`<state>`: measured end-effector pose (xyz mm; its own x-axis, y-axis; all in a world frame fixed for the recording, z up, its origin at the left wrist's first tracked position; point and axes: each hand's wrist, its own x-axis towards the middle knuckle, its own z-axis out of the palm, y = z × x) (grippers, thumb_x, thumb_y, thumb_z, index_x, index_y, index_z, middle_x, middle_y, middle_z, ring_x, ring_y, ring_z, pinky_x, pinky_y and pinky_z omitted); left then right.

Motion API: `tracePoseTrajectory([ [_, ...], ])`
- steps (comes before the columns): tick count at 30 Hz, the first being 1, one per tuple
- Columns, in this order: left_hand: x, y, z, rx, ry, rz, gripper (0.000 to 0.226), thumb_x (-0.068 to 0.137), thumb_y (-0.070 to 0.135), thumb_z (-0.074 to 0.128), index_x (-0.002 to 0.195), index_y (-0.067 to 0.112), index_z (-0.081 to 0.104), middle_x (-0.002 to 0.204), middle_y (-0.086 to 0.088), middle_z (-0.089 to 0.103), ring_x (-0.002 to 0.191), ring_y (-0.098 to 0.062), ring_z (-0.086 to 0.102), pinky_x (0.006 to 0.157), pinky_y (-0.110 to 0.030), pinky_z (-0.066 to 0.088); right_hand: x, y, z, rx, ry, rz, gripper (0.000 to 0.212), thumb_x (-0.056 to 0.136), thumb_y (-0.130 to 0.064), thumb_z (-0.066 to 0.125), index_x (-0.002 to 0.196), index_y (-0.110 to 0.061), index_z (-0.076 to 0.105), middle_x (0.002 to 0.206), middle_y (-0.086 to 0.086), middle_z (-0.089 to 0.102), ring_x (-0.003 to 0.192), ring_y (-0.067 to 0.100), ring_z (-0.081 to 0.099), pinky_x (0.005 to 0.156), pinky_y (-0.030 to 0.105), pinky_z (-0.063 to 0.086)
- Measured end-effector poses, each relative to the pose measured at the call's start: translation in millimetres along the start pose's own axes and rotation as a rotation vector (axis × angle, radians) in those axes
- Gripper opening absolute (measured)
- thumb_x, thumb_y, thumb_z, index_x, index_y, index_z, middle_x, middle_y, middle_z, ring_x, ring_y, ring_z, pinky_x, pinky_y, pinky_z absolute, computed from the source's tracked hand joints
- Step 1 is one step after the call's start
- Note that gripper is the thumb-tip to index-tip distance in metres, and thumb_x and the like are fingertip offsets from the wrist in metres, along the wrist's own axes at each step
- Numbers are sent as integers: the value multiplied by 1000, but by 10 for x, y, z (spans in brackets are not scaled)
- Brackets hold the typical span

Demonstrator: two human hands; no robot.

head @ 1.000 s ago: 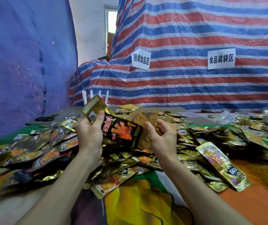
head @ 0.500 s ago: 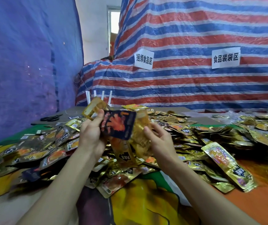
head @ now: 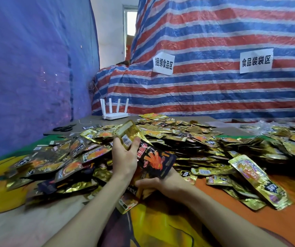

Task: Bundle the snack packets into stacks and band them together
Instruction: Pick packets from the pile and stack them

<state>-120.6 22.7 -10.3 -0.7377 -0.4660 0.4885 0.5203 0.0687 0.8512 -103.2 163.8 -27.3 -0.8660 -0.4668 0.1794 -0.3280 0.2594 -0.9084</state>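
My two bare forearms enter from the lower edge and converge at centre. My left hand (head: 124,161) is the higher one, wrist bent slightly, thumb upright and pinching the held packets (head: 156,160) against my fingers. My right hand (head: 159,184) sits lower, just beside the left wrist, with its thumb pointing left and its fingers curled round a lower packet (head: 144,192) and partly hidden.

soft, even daylight, brightest at the blown-out window (head: 132,24) far back (the only plain source). gold foil packets (head: 187,138) throw small glints; shadows under them are faint. wide-angle bending curves the striped tarp (head: 214,32), and packets near the left edge smear with blur
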Motion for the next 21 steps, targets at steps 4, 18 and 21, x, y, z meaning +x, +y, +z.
tracePoseTrajectory([
  [4,57,106,-23,-53,77,74,24,96,21,67,112,14,51,104,-5,67,92,-16,66,77,-19,53,54,-50,32,196,170,-122,34,76,3,83,95,-23,73,90,-9,79,86,5,74,72,17,56],
  [18,-49,-35,68,62,-55,129,7,94,32,67,95,25,67,99,-2,73,95,-16,69,83,-28,54,122,-74,-35,478,122,-84,29,96,-33,60,122,-20,66,105,1,78,100,24,74,89,40,59],
  [21,-64,-10,119,-64,-8,-117,32,97,47,58,112,20,58,112,-12,67,105,-29,66,84,-39,55,77,-69,-2,253,128,-233,35,90,-20,75,122,-22,61,108,-2,75,103,20,71,93,38,58],
])
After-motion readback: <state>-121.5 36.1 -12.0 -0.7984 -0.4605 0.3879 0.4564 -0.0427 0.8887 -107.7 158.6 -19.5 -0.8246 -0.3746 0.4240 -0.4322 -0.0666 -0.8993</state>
